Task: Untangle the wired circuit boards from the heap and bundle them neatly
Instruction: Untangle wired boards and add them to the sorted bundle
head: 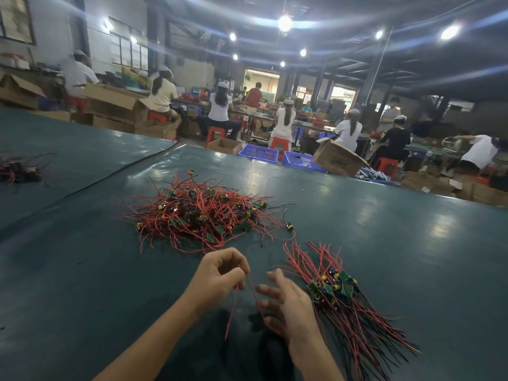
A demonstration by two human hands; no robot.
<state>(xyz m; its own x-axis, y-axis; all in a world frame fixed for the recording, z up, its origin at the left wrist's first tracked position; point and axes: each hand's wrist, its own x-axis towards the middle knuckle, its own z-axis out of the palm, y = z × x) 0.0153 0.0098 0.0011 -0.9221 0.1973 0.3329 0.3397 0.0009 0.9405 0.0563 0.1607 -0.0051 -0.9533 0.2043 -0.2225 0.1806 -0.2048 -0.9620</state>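
Closest to me, the person's two bare forearms reach over the dark green table (82, 270). The left hand (222, 273) is narrow: its thumb and curled fingers pinch a thin red wire (232, 312), which hangs from the fingertips down toward the person. A second red strand goes from the same pinch to the right hand (286, 303). This hand is just beside the left one, with the thumb and upper fingers spread and the lower fingers bent. It is blurred, and I cannot tell if it holds the strand or the dark shape under it. To the right of this hand lies the bundle (338, 287) on the table. Its small green boards, with yellow and blue parts on them, sit together in the middle, and the red and black wires lie nearly parallel, fanning out toward the person on one side and away on the other. Farther from the hands, near the middle of the table, is the heap (203, 213): a loose tangle of red wires going in all directions, with green boards and yellow parts mixed inside. One loose board (290, 226) lies just beside its right edge. Far to the left, a small pile (19, 170) of similar wires lies well apart. Behind the table edge stand blue baskets (258, 152) and a cardboard box (338, 158), and beyond them workers (220, 105) sit on red stools (214, 133) at long benches.
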